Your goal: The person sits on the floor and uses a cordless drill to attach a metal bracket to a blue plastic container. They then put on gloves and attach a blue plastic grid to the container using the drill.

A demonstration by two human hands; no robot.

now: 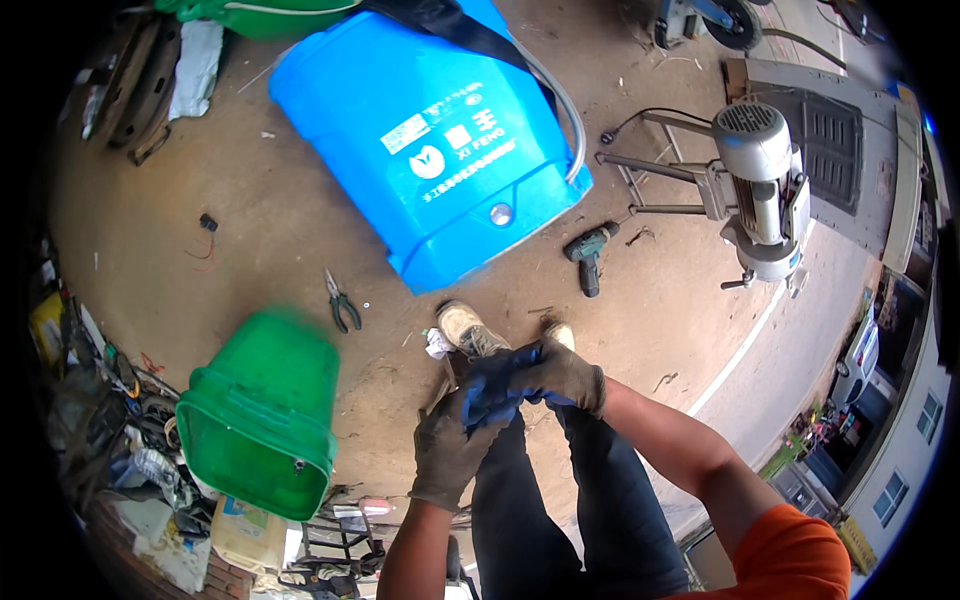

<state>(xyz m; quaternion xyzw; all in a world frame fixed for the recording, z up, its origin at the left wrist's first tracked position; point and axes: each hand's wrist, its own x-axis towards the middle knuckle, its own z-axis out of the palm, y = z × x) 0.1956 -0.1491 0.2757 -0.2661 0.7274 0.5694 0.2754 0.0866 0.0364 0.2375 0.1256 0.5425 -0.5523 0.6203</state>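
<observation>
My left hand [452,445] and my right hand [562,378] meet in front of my legs, both in dark work gloves with blue on the fingers. Their fingers are closed and pressed against each other. Whatever lies between them, if anything, is hidden. Beyond my boots lies a blue backpack sprayer tank [440,130] with a black strap [440,30] and a grey hose [560,95]. Pliers [341,303] with dark handles rest on the ground to the left of my boots. A green cordless drill [590,256] lies to the right, close to the tank.
An open green plastic tank [262,400] stands at the left, beside piled scrap [160,460] and a yellowish jug [247,532]. At the right is a motor-driven machine [760,190] on a metal frame. A small black part [208,222] with wires lies far left.
</observation>
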